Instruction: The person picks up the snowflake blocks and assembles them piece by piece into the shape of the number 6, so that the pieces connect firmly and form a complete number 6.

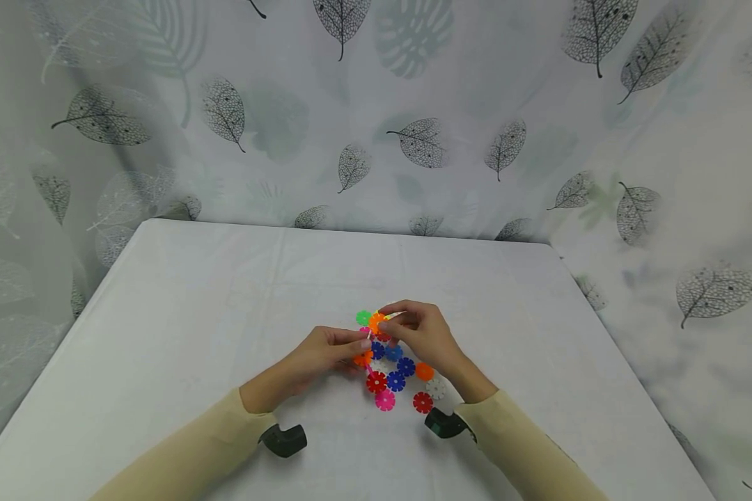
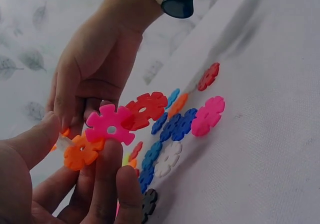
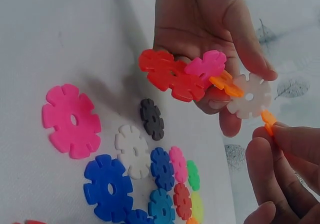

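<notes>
Before a leaf-print curtain (image 1: 413, 104), on the white-clothed table (image 1: 194, 313), both hands pinch joined snowflake discs (image 1: 376, 323) over loose ones (image 1: 401, 383).

A small joined cluster of notched plastic discs (image 3: 200, 76) — red, pink, orange and white, slotted together at angles — is held above the white table near its middle. An orange disc (image 3: 268, 121) sits just right of the white one, pinched separately.

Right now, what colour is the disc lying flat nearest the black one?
White disc, clearest in the right wrist view, beside the black disc.
</notes>
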Motion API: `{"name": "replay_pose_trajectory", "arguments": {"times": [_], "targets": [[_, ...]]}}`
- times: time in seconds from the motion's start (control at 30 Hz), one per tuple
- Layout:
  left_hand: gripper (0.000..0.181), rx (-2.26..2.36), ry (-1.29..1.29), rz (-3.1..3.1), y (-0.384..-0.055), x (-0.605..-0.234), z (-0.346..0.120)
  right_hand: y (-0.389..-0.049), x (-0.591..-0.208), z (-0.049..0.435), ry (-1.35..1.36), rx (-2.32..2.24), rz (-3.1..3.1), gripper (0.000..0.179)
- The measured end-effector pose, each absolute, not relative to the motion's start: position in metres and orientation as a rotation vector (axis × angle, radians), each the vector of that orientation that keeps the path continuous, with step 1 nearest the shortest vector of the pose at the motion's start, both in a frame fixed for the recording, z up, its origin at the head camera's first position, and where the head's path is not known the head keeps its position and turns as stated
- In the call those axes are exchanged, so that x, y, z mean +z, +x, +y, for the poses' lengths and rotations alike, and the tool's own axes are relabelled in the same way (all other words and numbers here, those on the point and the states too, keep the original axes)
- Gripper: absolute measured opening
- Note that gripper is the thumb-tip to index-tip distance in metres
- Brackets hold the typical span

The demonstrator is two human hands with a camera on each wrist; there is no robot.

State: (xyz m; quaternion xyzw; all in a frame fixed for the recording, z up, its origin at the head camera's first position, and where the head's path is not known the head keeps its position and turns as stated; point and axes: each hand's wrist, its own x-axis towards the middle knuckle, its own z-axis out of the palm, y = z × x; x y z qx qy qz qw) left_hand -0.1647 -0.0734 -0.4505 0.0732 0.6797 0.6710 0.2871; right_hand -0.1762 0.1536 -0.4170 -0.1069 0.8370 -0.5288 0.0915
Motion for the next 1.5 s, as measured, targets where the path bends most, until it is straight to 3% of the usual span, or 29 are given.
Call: {"name": "replay_pose_trajectory", "arguments": {"times": [0.47,0.97,1.5], "targets": [[0.051,1.741,0.337,1.846,-0.165,-0.45,-0.074,-0.177,-0.415,0.153,-0.454,-1.525,2.492,0.028],[0.04,1.792,0.396,1.971,-0.159,-0.445,-0.069,-0.171,-0.416,0.147,-0.532,-1.533,2.582,0.027],[0.043,1.779,0.277,1.94,-0.164,-0.451,-0.071,-0.172,-0.427,0.151,-0.537,-1.552,2.447,0.032]]}}
